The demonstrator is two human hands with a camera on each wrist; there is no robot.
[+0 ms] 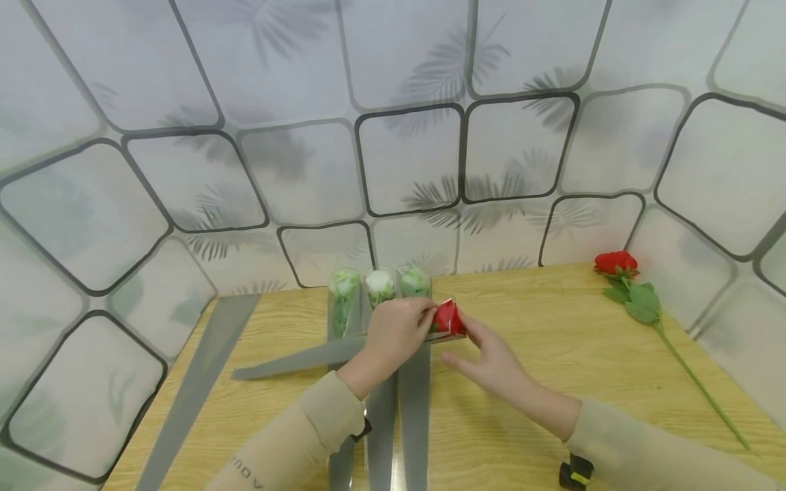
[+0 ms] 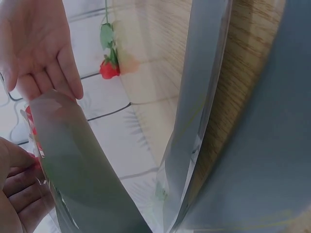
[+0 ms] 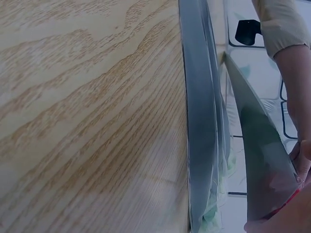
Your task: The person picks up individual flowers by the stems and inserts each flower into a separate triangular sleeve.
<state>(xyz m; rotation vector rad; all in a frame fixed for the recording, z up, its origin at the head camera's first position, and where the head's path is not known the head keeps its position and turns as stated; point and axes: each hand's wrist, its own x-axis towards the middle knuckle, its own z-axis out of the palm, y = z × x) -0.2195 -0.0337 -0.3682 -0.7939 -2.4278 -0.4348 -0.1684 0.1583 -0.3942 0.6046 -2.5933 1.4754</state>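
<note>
A red rose (image 1: 448, 317) lies in a long clear-and-grey flower sleeve (image 1: 295, 358), held above the table. My left hand (image 1: 393, 334) pinches the sleeve's edge beside the bloom; its thumb and fingertips meet there in the left wrist view. At the sleeve's wide end, my right hand (image 1: 494, 361) touches with extended fingers, its thumb standing apart. The right wrist view shows the grey back of the sleeve (image 3: 265, 160) tilted over the table. Beneath the hands lie three sleeved white-green roses (image 1: 380, 281), side by side.
A loose red rose (image 1: 616, 262) with a long green stem lies at the right side of the wooden table (image 1: 528, 443). On the left rests a flat grey sleeve (image 1: 199, 389). A patterned curtain (image 1: 411, 164) surrounds the table's back and sides.
</note>
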